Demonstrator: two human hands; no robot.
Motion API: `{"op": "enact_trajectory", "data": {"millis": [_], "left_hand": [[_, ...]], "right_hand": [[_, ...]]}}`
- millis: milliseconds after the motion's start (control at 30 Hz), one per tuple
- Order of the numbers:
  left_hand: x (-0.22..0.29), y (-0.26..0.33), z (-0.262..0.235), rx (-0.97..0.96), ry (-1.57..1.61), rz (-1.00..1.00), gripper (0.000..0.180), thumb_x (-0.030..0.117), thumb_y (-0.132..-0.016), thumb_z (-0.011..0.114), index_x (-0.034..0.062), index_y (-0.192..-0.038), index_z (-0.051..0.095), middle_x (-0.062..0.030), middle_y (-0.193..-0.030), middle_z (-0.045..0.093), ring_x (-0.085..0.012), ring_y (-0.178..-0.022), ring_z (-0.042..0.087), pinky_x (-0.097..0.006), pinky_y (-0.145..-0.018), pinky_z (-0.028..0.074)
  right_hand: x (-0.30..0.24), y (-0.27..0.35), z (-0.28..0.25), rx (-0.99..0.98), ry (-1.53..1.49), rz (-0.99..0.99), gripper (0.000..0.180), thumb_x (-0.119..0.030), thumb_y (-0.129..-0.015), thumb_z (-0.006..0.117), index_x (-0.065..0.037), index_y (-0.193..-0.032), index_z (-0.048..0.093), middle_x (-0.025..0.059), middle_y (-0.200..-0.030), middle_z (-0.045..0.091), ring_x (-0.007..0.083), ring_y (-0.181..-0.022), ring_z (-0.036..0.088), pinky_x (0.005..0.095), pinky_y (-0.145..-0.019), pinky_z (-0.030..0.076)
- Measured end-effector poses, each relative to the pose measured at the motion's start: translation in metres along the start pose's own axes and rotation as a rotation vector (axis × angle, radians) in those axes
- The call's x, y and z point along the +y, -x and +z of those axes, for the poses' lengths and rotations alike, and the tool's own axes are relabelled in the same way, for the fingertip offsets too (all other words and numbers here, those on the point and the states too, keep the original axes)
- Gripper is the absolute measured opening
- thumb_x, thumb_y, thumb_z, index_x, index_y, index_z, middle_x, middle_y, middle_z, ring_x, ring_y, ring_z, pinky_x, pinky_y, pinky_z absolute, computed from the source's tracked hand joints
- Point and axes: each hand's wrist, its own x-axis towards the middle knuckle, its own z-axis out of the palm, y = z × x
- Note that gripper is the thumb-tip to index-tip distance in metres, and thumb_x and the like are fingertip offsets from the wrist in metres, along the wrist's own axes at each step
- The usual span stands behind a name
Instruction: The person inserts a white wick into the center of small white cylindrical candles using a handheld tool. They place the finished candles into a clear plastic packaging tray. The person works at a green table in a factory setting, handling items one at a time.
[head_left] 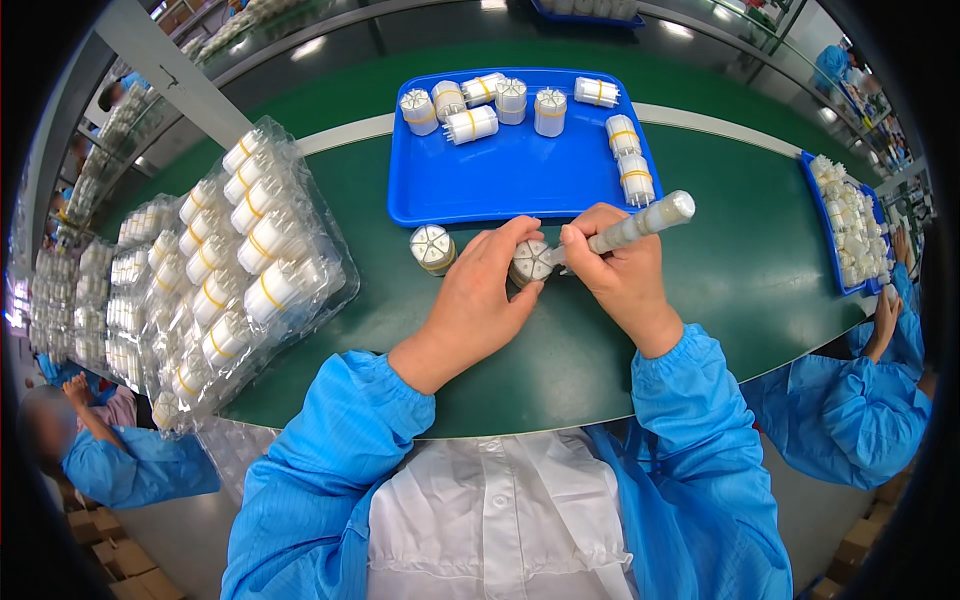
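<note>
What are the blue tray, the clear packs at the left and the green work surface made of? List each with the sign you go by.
Blue tray: looks like moulded plastic, smooth and slightly glossy, one even colour with a raised rim.
Clear packs: thin transparent plastic, probably formed blister sheet; it glints and shows the white cylinders inside.
Green work surface: matte, seamless, faint sheen; possibly a rubbery belt or mat, hard to say.

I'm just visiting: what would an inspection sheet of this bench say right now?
Surface: green belt.
Job's things: left hand steadies a white finned cylinder; right hand holds a pale tube-shaped tool to it; another cylinder stands beside.
Clutter: blue tray of banded cylinders; clear blister trays, filled.
Fingers: both hands closed on their items.
Cables: nothing seen.
Surroundings: co-workers in blue sleeves at both sides; second blue tray.
</note>
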Motion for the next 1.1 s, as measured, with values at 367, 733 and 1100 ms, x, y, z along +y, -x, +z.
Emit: {"op": "enact_trajectory", "data": {"millis": [367, 733, 1100], "left_hand": [[0.001, -0.003, 0.005, 0.025, -0.144, 0.034, 0.049, 0.01, -0.077, 0.081, 0.0057, -0.121, 0.062, -0.0134, -0.115, 0.059, -0.0345, -0.107, 0.059, -0.042, -0.091, 0.05], [0.002, 0.001, 0.005, 0.019, -0.039, 0.041, 0.061, 0.007, -0.078, 0.08, 0.0033, -0.133, 0.053, -0.0148, -0.121, 0.063, -0.0325, -0.11, 0.062, -0.041, -0.093, 0.051], [0.001, 0.003, 0.006, 0.036, -0.146, -0.012, 0.054, 0.011, -0.078, 0.081, 0.0051, -0.126, 0.058, -0.0129, -0.116, 0.063, -0.0326, -0.104, 0.062, -0.041, -0.088, 0.051]], "right_hand": [[0.006, 0.001, 0.004, -0.043, 0.041, 0.048, 0.015, -0.014, -0.092, 0.071, -0.002, -0.083, 0.068, 0.0064, -0.073, 0.067, 0.0144, -0.063, 0.062, 0.0301, -0.056, 0.047], [0.005, -0.001, -0.003, -0.031, -0.016, 0.073, 0.014, -0.013, -0.091, 0.071, -0.002, -0.084, 0.068, 0.0054, -0.074, 0.066, 0.0129, -0.065, 0.061, 0.0292, -0.058, 0.048], [0.008, -0.001, -0.001, 0.027, -0.122, 0.109, 0.013, -0.011, -0.091, 0.072, -0.002, -0.083, 0.067, 0.0035, -0.072, 0.066, 0.0112, -0.063, 0.061, 0.0284, -0.056, 0.046]]}}
